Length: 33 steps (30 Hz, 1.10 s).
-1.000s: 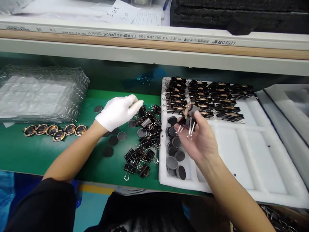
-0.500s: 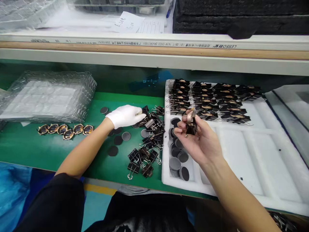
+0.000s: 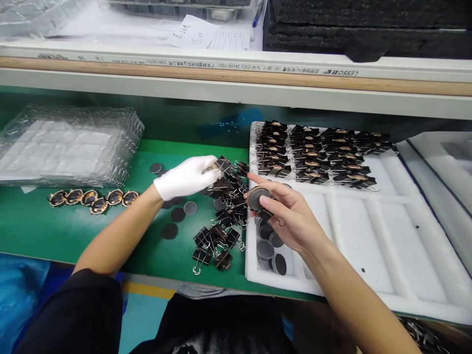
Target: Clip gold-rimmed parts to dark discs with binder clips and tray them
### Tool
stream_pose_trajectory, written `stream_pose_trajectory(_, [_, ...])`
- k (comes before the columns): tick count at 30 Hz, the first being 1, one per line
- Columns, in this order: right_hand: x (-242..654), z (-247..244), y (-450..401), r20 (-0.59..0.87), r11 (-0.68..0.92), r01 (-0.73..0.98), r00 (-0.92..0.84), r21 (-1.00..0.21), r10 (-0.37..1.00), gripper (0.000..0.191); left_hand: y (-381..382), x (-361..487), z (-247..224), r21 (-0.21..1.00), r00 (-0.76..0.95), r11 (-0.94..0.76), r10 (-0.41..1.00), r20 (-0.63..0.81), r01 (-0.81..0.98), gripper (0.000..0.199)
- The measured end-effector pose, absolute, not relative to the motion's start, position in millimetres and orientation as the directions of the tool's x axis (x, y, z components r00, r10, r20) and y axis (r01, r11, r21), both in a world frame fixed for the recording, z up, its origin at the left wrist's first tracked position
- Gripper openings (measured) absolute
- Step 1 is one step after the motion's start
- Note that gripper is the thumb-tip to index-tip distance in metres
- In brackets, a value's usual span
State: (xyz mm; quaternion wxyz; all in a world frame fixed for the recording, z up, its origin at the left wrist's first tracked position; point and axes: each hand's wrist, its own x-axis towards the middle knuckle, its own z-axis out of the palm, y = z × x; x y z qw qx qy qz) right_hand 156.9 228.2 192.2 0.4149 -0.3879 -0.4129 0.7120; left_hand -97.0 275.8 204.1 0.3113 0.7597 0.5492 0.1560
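My left hand (image 3: pixel 186 178), in a white glove, pinches a black binder clip (image 3: pixel 224 165) at the top of the clip pile (image 3: pixel 230 196). Bare and closed, my right hand (image 3: pixel 282 209) grips a round piece (image 3: pixel 258 198) with a grey disc face, the thumb lying on that face. A dark clip with wire handles shows under it, partly hidden by the fingers. Loose dark discs (image 3: pixel 177 214) lie on the green table below my left hand. More discs (image 3: pixel 265 249) sit in the white foam tray (image 3: pixel 250 265) below my right hand.
Rows of clipped pieces (image 3: pixel 309 152) fill the tray's back part. At left, clear plastic trays (image 3: pixel 70 142) are stacked behind several gold-rimmed pieces (image 3: pixel 89 197). A shelf edge (image 3: pixel 221 83) crosses above the table, with papers (image 3: pixel 193 32) and black foam (image 3: pixel 368 29) on it.
My right hand has moved left and turned, so the grey disc face now shows. My left hand has lifted a clip slightly at the pile. The whole view has shifted a little.
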Motion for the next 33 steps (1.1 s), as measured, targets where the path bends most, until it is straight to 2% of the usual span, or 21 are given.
stream_pose_trajectory(5, [152.3,186.5,233.1,-0.235,-0.38,-0.269,-0.447,-0.885,0.863,0.027,256.5,-73.9,217.0,0.64,0.423,-0.277,0.902,-0.084,0.716,0.023])
stream_pose_trajectory(8, [153.5,184.0,237.7,-0.29,-0.441,-0.27,-0.454,-0.856,0.842,0.027,252.4,-72.6,221.0,0.705,0.494,-0.269,0.859,-0.132,0.656,0.019])
stream_pose_trajectory(11, [156.0,185.8,240.0,-0.296,-0.423,-0.295,-0.39,-0.857,0.872,0.027,254.6,-79.0,220.8,0.75,0.577,-0.279,0.8,-0.164,0.6,0.032])
stream_pose_trajectory(15, [158.9,190.3,240.1,-0.259,-0.355,-0.328,-0.301,-0.875,0.918,0.029,256.5,-83.4,219.1,0.746,0.644,-0.329,0.746,-0.171,0.579,0.043])
stream_pose_trajectory(20, [156.5,188.5,234.9,-0.245,-0.356,-0.373,-0.312,-0.857,0.918,0.028,245.6,-71.4,220.4,0.619,0.485,-0.363,0.874,-0.033,0.697,0.034])
stream_pose_trajectory(24, [150.7,182.7,227.4,-0.226,-0.363,-0.392,-0.354,-0.845,0.908,0.03,234.4,-59.9,214.3,0.488,0.373,-0.387,0.919,0.13,0.782,0.046])
stream_pose_trajectory(28, [147.5,181.6,224.4,-0.197,-0.336,-0.403,-0.349,-0.851,0.916,0.028,230.8,-54.0,208.2,0.549,0.303,-0.365,0.931,0.204,0.752,0.046])
stream_pose_trajectory(30, [149.8,184.6,225.4,-0.176,-0.309,-0.386,-0.344,-0.869,0.922,0.026,231.9,-53.6,210.1,0.592,0.276,-0.323,0.946,0.172,0.738,0.044])
stream_pose_trajectory(33, [160.2,191.4,229.5,-0.155,-0.25,-0.27,-0.33,-0.93,0.931,0.025,235.0,-56.4,216.5,0.634,0.257,-0.251,0.963,0.085,0.731,0.041])
